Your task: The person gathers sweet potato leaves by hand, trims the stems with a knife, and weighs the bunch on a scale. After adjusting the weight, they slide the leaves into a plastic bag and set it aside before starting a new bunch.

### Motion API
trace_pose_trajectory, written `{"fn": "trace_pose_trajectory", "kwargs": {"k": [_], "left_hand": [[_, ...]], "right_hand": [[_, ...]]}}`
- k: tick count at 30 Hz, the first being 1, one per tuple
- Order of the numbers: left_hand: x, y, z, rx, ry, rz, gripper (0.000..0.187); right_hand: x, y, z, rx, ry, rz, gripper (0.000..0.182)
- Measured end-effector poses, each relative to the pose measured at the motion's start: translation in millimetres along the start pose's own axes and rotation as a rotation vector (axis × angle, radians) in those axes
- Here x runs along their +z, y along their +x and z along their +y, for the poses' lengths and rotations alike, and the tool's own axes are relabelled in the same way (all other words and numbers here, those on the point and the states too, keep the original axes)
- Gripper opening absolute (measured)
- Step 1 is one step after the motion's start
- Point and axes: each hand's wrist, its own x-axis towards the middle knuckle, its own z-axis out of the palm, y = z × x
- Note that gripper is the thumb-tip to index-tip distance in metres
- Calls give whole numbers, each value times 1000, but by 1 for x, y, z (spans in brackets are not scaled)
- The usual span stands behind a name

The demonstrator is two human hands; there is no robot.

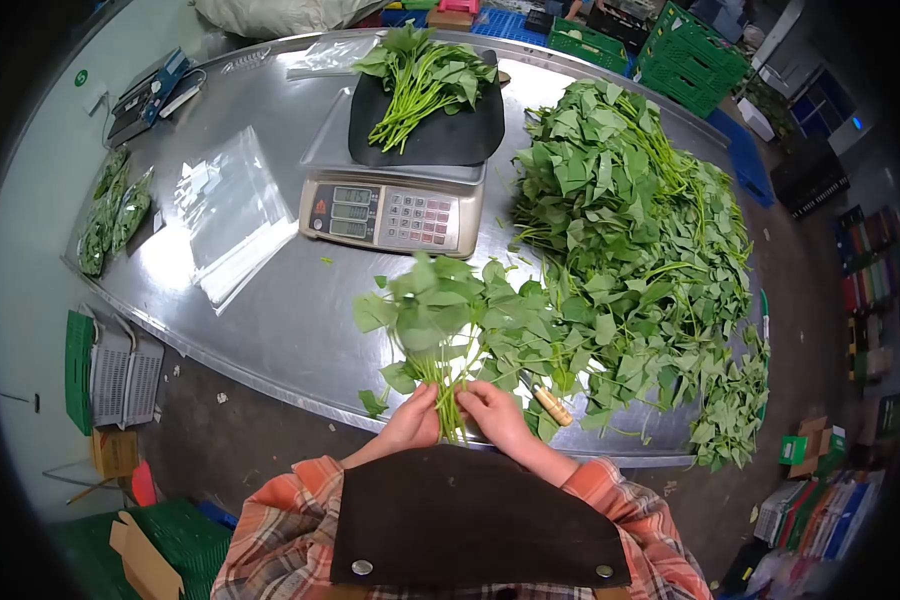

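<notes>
Green leaves fanned out above both hands. The left hand [413, 418] and the right hand [497, 413] were closed, fingertips pinching the pale stems of a leafy bunch [438, 305] between them, over the near edge of the metal bench [315, 320]. The grip lay low on the stems, a hold judged to keep them gathered while the leaves stood free. Just beside the right hand lay a tool with a wooden handle [552, 406], its handle end towards the wearer, presumably for ready reach. Right of and beyond the hands spread a large heap of greens [610, 200], near enough to draw from without a step. Ahead of the hands stood a scale [395, 215], its keypad and displays turned to the wearer, which suited reading. On its pan lay a black sheet [480, 135] bearing a second bunch [420, 90], stems pointing nearer the hands; the sheet appeared to keep loose leaves together. Beyond the left hand, clear bags [232, 215] lay flat and overlapping, an arrangement that would ease taking one singly. Farther left were filled bags [113, 212]. As to writing, the scale carried a small orange mark and printed keys; its display figures could not be read with certainty. No brand name was legible.
</notes>
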Motion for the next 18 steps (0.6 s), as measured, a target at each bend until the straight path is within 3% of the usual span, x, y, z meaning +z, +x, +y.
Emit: {"fn": "trace_pose_trajectory", "kwargs": {"k": [5,8,11,14,15,18], "left_hand": [[-11,2,-5,-146,-108,67,53],[-15,4,-1,-153,-165,-54,44],[-4,12,-6,-60,54,7,35],[-11,10,-8,-17,106,-40,38],[-10,6,-5,13,158,-51,44],[27,-13,19,84,87,-96,44]], "right_hand": [[-6,11,27,146,672,27,22],[-2,10,23,120,648,150,23],[1,23,13,194,446,215,21],[-5,35,20,94,122,130,20],[-1,26,2,-18,-43,192,18],[17,12,-21,-162,356,206,20]]}}
